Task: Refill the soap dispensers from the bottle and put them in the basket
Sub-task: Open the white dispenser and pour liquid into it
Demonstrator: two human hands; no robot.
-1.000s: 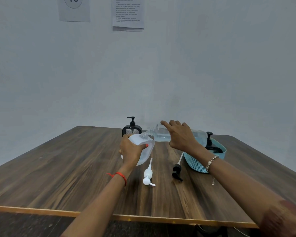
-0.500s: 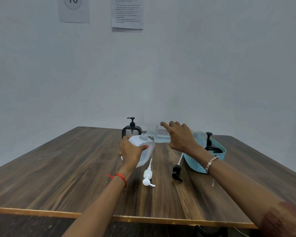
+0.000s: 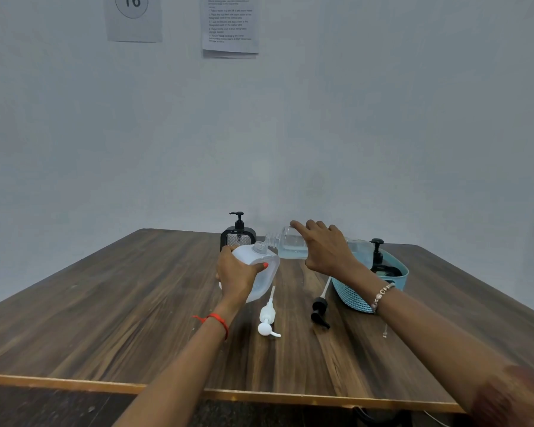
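Left hand [image 3: 238, 272]: fingers and thumb wrapped round the white dispenser [image 3: 267, 271], which it holds tilted over the middle of the worktop [image 3: 105, 318]. The dispenser's neck is open and has no pump.

Black dispenser [image 3: 238, 238]: upright with its pump fitted, at 11 o'clock from the white dispenser, partly hidden behind it.

White pump [image 3: 267, 318]: lying flat on the worktop at 6 o'clock from the white dispenser, tube pointing to 12.

Bottle [image 3: 290, 245]: clear, part-filled with clear liquid and held almost level. Its neck points to 9 o'clock, with the mouth at the white dispenser's open neck. Whether liquid is flowing cannot be determined.

Right hand [image 3: 327, 251]: over the bottle from above, fingers curled round its body.

Black pump [image 3: 319, 309]: lying flat at 6 o'clock from the right hand, just beside the basket.

Basket [image 3: 361, 298]: blue, on the worktop at 3 o'clock from the bottle. Inside it stands a second black dispenser [image 3: 378, 260], pump fitted.
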